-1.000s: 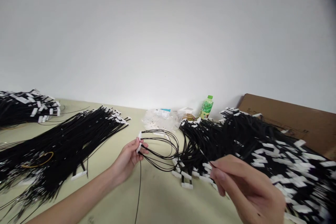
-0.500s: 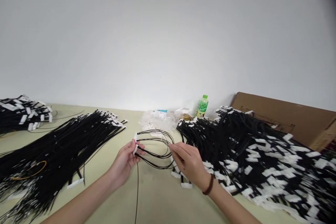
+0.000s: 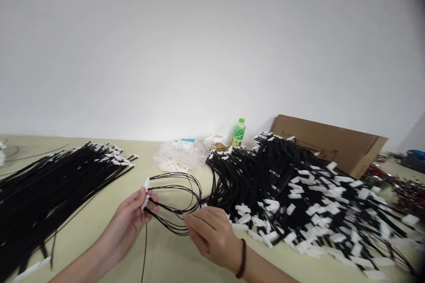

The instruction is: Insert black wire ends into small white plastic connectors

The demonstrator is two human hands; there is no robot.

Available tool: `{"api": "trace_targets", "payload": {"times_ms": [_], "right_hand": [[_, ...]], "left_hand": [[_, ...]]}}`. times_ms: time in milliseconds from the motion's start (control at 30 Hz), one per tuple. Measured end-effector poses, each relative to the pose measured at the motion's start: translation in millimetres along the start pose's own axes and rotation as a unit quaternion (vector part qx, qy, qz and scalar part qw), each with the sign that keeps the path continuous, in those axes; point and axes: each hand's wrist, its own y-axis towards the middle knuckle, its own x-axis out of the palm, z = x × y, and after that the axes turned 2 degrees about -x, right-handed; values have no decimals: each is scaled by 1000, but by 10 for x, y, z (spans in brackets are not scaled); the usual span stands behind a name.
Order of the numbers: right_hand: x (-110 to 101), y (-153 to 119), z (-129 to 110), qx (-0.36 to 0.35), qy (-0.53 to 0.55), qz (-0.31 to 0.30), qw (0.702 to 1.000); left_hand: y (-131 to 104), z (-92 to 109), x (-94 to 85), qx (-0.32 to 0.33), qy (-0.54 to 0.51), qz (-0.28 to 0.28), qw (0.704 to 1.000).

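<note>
While the left hand (image 3: pixel 134 212) pinches a small bunch of white connectors (image 3: pixel 146 192) between thumb and fingers, the thin black wires (image 3: pixel 179 205) coming off them swing out in a loose loop over the worktop (image 3: pixel 186 261) and curve back toward the right hand (image 3: pixel 210 234). That hand has its fingers curled in around the far side of the loop, so it looks like it's gripping the wires there, though the exact pinch point is hidden behind the knuckles. One stray wire drops straight down from the left hand toward the near edge. There's a dark bracelet (image 3: pixel 242 258) on the right wrist.

So the looped harness sits pretty much dead center, low over the worktop, strung between both hands.

Just right of it, nearly touching the right hand, is a huge messy heap of the same black wires with white connectors (image 3: pixel 299 190). On the left there's a tidier bundle (image 3: pixel 56 181) laid out more or less straight, connectors pointing toward the wall. Behind the loop, a clear plastic bag of white parts (image 3: pixel 177 157), then a green bottle (image 3: pixel 238 133) against the wall, and a flat cardboard box (image 3: pixel 332 141) behind the big heap. Far right edge is some blurry clutter I can't make out.
</note>
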Motion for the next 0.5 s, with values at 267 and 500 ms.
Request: {"api": "trace_targets", "payload": {"times_ms": [267,500], "right_hand": [[-71,25,9,7,-8,14,1000],[-97,-10,-6,14,19,12,1000]], "left_hand": [[54,-60,-59,-10,-3,1,1000],[67,11,-46,-26,-36,29,999]]}}
